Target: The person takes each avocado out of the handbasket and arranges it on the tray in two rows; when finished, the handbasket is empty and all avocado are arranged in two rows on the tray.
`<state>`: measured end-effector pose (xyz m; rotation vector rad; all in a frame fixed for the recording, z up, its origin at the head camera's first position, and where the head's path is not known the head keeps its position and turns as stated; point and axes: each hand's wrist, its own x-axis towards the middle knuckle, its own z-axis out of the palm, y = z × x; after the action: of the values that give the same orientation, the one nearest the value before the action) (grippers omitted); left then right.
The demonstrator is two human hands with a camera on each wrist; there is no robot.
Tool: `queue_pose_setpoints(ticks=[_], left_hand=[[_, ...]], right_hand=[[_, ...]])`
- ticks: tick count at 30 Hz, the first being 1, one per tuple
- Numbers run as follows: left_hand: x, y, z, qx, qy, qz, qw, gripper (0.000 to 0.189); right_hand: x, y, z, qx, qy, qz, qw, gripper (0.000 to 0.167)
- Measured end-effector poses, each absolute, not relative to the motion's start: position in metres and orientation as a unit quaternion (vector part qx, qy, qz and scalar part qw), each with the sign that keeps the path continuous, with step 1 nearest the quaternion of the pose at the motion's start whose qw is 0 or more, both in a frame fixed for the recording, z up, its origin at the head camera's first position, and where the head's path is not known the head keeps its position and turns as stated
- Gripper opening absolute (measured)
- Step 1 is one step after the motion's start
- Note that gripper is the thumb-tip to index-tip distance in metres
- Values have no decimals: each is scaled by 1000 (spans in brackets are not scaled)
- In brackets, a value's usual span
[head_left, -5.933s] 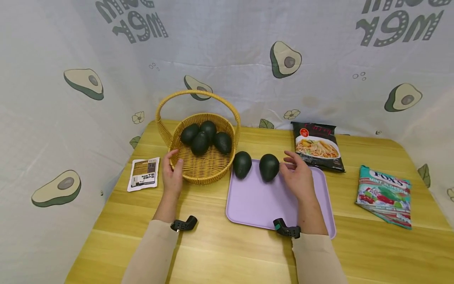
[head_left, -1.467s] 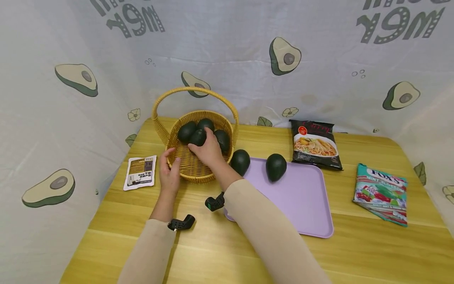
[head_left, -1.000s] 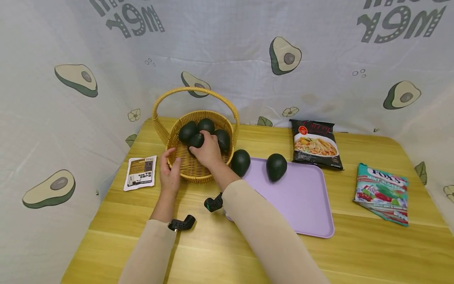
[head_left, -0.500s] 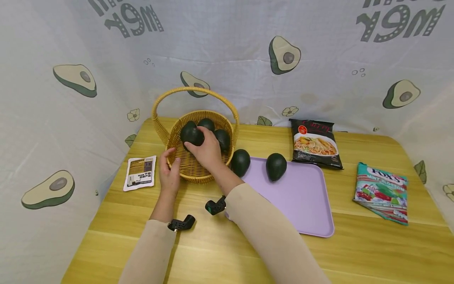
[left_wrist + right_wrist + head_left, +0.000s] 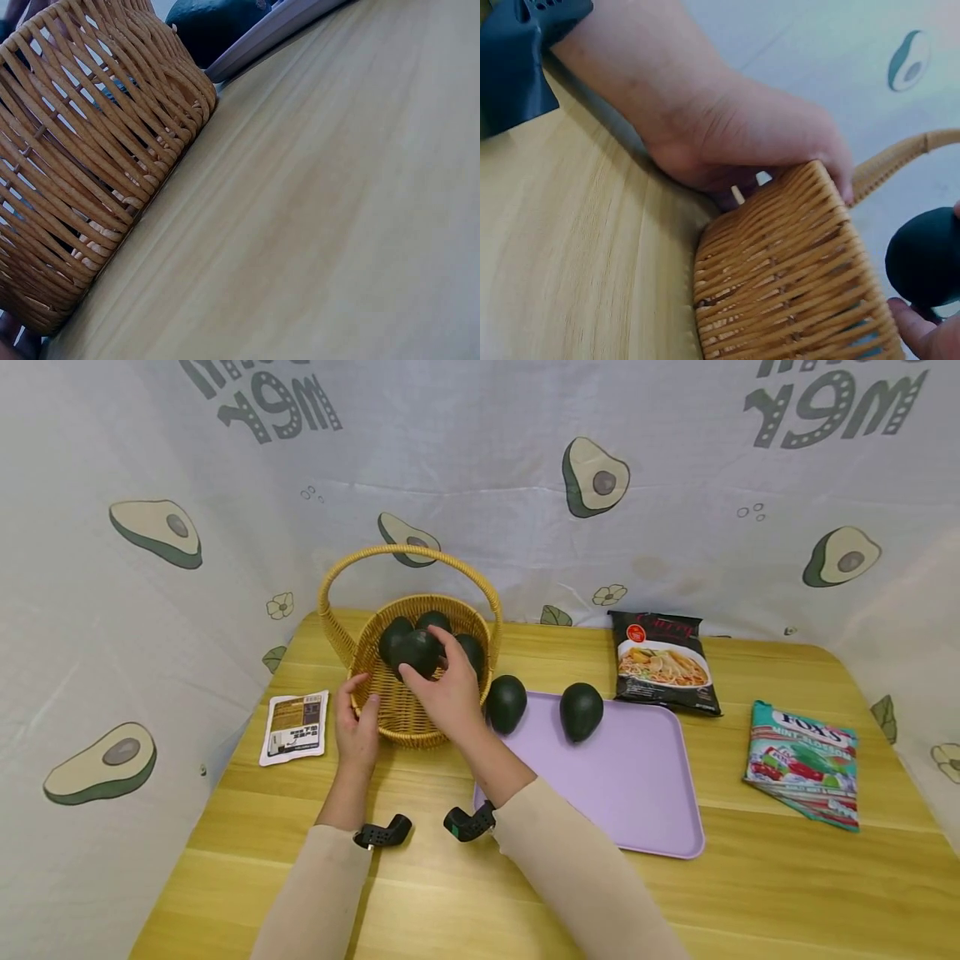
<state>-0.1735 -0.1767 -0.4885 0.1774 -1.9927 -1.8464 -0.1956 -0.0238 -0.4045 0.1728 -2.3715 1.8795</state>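
Observation:
In the head view my right hand (image 5: 447,689) pinches a dark green avocado (image 5: 415,653) between thumb and fingers, over the inside of the wicker basket (image 5: 411,735). The right wrist view shows that held avocado (image 5: 924,259) just past the basket rim. Three more avocados lie in the basket behind it, among them a left one (image 5: 394,633) and a right one (image 5: 471,652), partly covered by my hand. My left hand (image 5: 356,731) holds the basket's front left side, its thumb at the rim. Up close, the right wrist view shows this left hand (image 5: 742,124) against the woven wall.
A lilac tray (image 5: 630,785) lies right of the basket; one avocado (image 5: 581,712) rests on it and another (image 5: 506,703) at its left corner. A black noodle packet (image 5: 663,664) and teal candy bag (image 5: 802,764) lie further right. A white pouch (image 5: 295,728) lies left.
My right hand has moved from beside the tray avocado into the basket and grasped an avocado, now raised above the others. That tray avocado has shifted slightly right. My left hand has stayed put.

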Motion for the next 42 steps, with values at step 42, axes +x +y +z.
queue_pose_setpoints(ticks=[42], left_hand=[[-173,-176,-488,66,-707,-675,202,38]], right_hand=[[-134,148,-381,28,-846,525,86,67]])
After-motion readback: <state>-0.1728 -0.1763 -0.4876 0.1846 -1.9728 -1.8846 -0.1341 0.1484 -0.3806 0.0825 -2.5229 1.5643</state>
